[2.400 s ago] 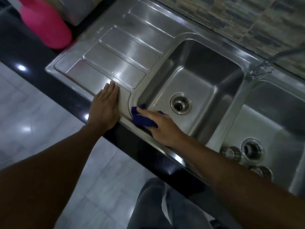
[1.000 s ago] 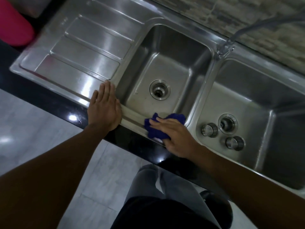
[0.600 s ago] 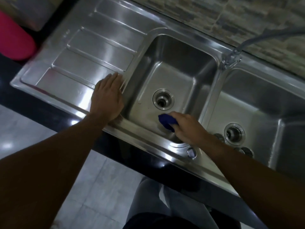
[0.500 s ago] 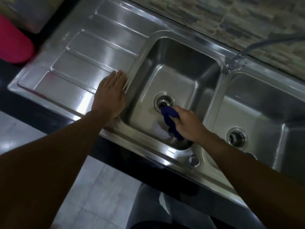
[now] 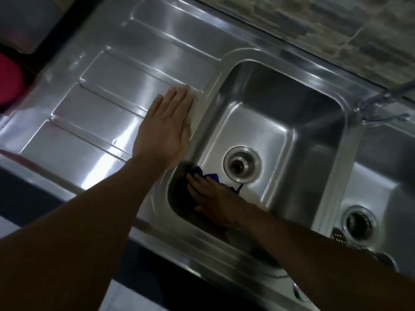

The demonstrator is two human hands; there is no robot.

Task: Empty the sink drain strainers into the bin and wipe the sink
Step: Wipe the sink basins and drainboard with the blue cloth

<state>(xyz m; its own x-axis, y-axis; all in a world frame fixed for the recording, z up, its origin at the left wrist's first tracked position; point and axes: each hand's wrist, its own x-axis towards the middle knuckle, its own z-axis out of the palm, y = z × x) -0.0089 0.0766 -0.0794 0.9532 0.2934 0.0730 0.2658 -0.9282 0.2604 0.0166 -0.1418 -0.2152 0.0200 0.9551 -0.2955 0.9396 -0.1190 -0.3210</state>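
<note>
Over on the far left, a pink rounded thing (image 5: 9, 84) pokes in at the edge, blurred. Behind it in the corner sits a grey container (image 5: 22, 21). Stone-pattern tiles (image 5: 336, 25) run along the back wall, with a tap (image 5: 381, 102) below them. In front there's the black table (image 5: 29, 198) edge, and pale floor (image 5: 128, 297) beneath.

Steel double sink (image 5: 280, 90); blue cloth (image 5: 212, 176) bunched on centre basin floor beside open drain (image 5: 242, 164); perforated strainer (image 5: 339, 236) lying lower right
</note>
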